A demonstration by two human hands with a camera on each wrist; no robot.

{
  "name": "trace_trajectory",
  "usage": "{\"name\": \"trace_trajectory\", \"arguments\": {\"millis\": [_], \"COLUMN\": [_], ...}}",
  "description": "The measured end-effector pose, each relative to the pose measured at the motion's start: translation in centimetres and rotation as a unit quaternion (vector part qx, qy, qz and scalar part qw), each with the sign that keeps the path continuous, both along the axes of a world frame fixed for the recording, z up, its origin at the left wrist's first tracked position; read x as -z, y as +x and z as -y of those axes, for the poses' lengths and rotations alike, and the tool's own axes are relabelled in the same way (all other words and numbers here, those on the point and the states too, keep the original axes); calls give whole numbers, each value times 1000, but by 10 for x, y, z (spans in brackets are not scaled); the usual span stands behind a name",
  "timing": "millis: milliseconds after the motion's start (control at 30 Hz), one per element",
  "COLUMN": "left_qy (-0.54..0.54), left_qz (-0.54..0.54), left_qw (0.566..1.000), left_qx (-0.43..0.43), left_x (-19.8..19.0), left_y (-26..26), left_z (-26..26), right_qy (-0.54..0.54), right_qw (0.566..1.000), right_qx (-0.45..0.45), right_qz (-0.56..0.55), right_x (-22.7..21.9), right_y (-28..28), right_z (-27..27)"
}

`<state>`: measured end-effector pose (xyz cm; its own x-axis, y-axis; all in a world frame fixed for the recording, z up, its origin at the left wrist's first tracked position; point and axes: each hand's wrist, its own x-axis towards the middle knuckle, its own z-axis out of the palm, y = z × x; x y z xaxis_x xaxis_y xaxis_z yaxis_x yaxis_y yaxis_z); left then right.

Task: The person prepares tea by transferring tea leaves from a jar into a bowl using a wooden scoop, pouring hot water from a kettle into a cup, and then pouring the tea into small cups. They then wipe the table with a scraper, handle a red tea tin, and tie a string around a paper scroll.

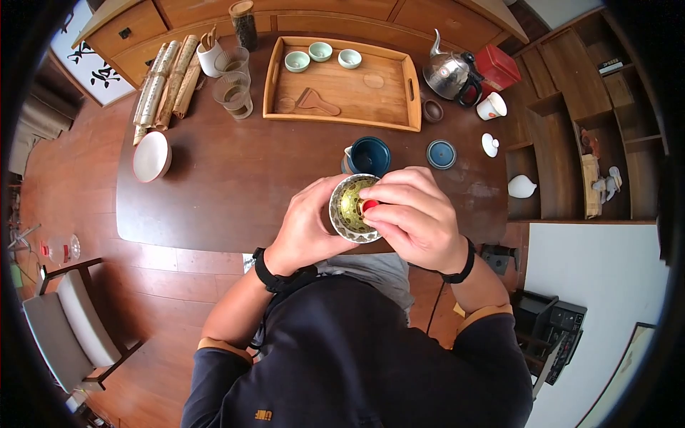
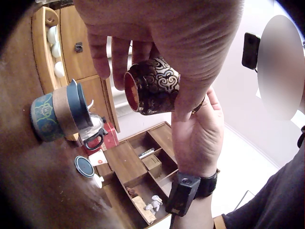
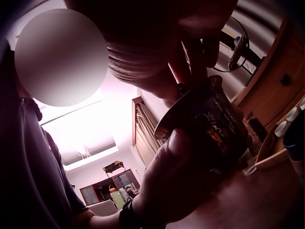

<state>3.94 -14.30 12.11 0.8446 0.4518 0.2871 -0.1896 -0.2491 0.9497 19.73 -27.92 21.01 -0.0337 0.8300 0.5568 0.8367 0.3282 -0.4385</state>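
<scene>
Over the front of the table, my left hand (image 1: pixel 303 217) grips a gaiwan (image 1: pixel 340 227) round its outside. The gaiwan has a flared rim and a gold-green patterned lid (image 1: pixel 350 202) with a red knob (image 1: pixel 369 205). Fingers and thumb of my right hand (image 1: pixel 424 217) pinch that knob, with the lid sitting inside the rim. From the left wrist, the body (image 2: pixel 157 86) appears dark with raised silvery swirls and a reddish underside. The right wrist view is dim; there the rim tilts between both hands. Just beyond stands a blue cup (image 1: pixel 370 157) with a brown band.
A wooden tray (image 1: pixel 342 89) holds pale green cups (image 1: pixel 320 51) and a flat wooden piece. To the right are a blue lid (image 1: pixel 441 154), a kettle (image 1: pixel 449 75), a red box (image 1: pixel 497 68) and a white cup (image 1: pixel 491 107). Leftward stand a bowl (image 1: pixel 152 157), glasses (image 1: pixel 234 98) and bamboo scrolls (image 1: pixel 160 82).
</scene>
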Motion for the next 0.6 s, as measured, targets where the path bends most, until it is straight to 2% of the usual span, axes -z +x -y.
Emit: {"name": "trace_trajectory", "arguments": {"millis": [433,600], "left_qy": [-11,-11], "left_qz": [7,5], "left_qw": [1000,1000], "left_qx": [-14,-13], "left_x": [0,2], "left_y": [-1,-1], "left_z": [2,2], "right_qy": [-59,-79], "right_qw": [997,996], "right_qx": [1,-5], "right_qz": [-50,-32], "right_x": [-1,4], "right_y": [-5,-2], "right_z": [3,3]}}
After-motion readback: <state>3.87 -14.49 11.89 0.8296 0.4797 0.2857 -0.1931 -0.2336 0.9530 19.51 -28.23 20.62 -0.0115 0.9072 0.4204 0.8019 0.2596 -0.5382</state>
